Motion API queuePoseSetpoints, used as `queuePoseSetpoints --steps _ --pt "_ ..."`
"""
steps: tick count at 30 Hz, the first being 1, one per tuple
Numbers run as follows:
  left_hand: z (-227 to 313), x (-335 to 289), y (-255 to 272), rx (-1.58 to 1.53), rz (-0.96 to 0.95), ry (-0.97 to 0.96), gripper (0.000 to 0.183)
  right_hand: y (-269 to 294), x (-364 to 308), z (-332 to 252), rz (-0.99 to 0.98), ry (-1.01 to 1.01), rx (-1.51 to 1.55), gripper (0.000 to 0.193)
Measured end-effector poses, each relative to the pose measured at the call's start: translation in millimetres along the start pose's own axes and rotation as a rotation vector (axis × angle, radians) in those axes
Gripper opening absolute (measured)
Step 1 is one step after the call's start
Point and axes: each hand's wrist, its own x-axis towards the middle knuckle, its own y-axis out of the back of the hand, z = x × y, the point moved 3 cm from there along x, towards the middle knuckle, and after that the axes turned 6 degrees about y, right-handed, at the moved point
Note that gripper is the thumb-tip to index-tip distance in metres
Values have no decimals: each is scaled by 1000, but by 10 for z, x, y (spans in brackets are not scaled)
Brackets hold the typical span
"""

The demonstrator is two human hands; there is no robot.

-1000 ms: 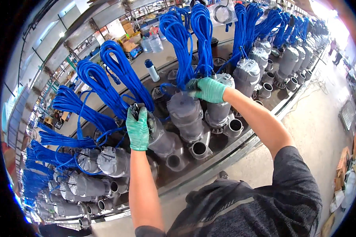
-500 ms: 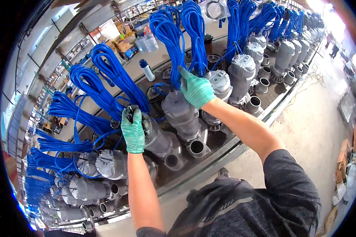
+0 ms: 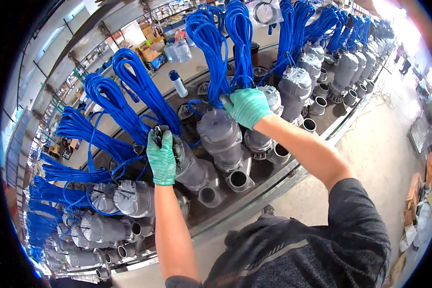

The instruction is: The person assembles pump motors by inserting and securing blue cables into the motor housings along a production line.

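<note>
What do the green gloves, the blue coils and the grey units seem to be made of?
Green gloves: probably knitted fabric, matt, with fine pale streaks.
Blue coils: probably plastic- or rubber-covered cable, slightly glossy; bundled strands catch highlights.
Grey units: likely metal, dull, perhaps painted; their rounded shapes look cast.

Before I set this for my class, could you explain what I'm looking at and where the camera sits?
No robot here: these are a person's gloved hands, seen by a wide fisheye camera on the head, looking down. It bends straight edges. On the bench are grey machines with round pipe openings, bundles of blue cable and a bottle. The left hand is at the top of a tilted machine; the right hand is beside the feet of two bundles. What either grips, if anything, is hidden.
</note>
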Motion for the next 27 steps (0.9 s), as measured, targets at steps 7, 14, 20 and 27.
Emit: queuePoseSetpoints --steps 7,14,20,27 --pt "-65 56 51 41 5 -52 11 112 89 322 -108 219 409 55" --pt "-49 60 16 -2 -8 -18 12 -16 320 662 -313 373 761 52" --pt "-66 55 11 -17 -17 13 12 -146 297 524 -235 424 496 48" --pt "-60 74 17 -31 -15 28 13 -204 198 372 -227 312 324 56"
